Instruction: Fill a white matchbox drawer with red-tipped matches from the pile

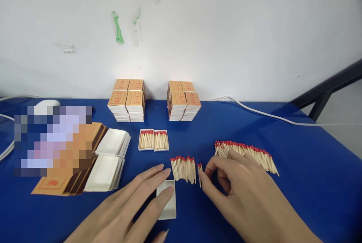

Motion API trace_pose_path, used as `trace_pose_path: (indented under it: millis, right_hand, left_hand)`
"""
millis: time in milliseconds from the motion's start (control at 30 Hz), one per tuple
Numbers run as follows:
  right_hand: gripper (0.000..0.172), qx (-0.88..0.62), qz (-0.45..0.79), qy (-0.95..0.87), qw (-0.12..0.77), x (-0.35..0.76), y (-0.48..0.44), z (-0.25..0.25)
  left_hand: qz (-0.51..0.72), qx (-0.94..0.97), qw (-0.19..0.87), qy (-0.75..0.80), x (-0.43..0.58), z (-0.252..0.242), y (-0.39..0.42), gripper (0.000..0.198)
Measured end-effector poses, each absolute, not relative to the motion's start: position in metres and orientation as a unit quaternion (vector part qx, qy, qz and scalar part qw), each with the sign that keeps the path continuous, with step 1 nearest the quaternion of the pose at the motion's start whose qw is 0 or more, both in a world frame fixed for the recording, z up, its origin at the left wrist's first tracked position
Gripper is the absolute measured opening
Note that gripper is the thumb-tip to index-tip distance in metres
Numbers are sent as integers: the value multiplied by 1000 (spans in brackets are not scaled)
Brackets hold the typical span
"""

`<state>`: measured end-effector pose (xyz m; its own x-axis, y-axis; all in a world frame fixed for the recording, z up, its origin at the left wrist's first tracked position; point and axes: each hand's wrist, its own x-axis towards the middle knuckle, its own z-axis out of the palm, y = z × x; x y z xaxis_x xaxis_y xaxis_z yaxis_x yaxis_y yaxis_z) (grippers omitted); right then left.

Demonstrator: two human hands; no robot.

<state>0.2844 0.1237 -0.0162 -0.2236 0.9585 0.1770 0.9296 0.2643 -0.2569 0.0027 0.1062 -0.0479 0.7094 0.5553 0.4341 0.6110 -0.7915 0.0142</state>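
My left hand [132, 205] lies with its fingers stretched out and apart over an empty white matchbox tray [169, 211], partly covering it. My right hand [243, 190] is closed, thumb and index finger together at a few red-tipped matches [200, 179] that stick out past the fingertips. Just left of these, a row of matches [183, 169] lies side by side on the blue table. Beyond my right hand, and partly hidden by it, spreads a larger row of matches [260, 156]. Two trays filled with matches [153, 140] sit side by side farther back.
Stacked matchboxes [126, 101] and a second block of matchboxes [185, 101] stand near the wall. Piled empty trays [103, 171] and flat matchbox sleeves [53, 185] lie left, beside a blurred patch. A white cable [266, 114] runs along the back right.
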Motion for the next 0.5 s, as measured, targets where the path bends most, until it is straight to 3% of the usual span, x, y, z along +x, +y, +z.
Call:
trace_pose_path:
  millis: [500]
  right_hand:
    - [21, -615, 64, -768, 163, 278, 128, -19]
  left_hand:
    - [-203, -925, 55, -316, 3, -48, 107, 51]
